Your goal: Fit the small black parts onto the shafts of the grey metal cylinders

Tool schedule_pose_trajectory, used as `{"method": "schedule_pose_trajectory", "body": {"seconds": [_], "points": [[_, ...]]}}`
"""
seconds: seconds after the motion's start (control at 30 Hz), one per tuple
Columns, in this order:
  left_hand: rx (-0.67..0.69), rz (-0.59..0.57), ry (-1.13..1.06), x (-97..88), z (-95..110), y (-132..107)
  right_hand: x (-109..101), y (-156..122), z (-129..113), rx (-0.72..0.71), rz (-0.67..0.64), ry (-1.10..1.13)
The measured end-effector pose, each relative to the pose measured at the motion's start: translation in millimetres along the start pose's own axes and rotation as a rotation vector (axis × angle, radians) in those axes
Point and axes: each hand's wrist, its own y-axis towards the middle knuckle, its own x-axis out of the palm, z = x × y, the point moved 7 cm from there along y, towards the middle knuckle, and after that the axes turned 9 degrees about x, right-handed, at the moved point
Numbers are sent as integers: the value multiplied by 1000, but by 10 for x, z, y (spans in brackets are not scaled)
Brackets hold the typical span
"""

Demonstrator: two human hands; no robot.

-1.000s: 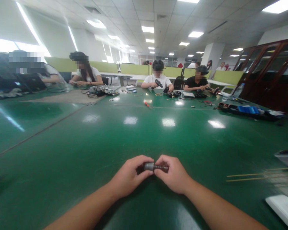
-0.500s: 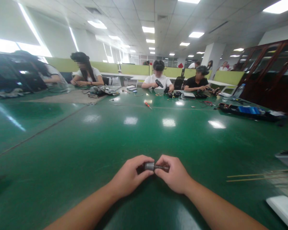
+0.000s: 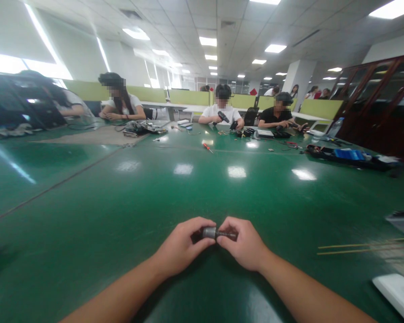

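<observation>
Between my two hands lies a dark grey metal cylinder [image 3: 209, 232] with a thinner ridged shaft [image 3: 227, 234] running out of its right end. My left hand [image 3: 183, 246] is closed around the cylinder, thumb below and fingers above. The thumb and forefinger of my right hand [image 3: 244, 244] pinch about the shaft, close to where it meets the cylinder. The fingertips of the two hands nearly meet. The cylinder's left end and the tip of the shaft are partly hidden by my fingers. Both hands are low over the green table [image 3: 202, 193].
An orange screwdriver [image 3: 207, 147] lies farther off. Thin sticks [image 3: 353, 246] and a white device [image 3: 397, 291] are at right. A black tray with blue material [image 3: 350, 154] stands at far right. Several people sit across the table, one holding a dark drill-like tool [image 3: 223, 117].
My hands and the metal piece stay almost in place. The white device at right shifts very slightly in view.
</observation>
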Motion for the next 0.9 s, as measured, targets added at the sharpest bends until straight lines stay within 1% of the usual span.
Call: {"method": "schedule_pose_trajectory", "body": {"seconds": [0.9], "points": [[-7, 8, 2, -12, 15, -1, -22, -6, -35, -17, 13, -28]]}}
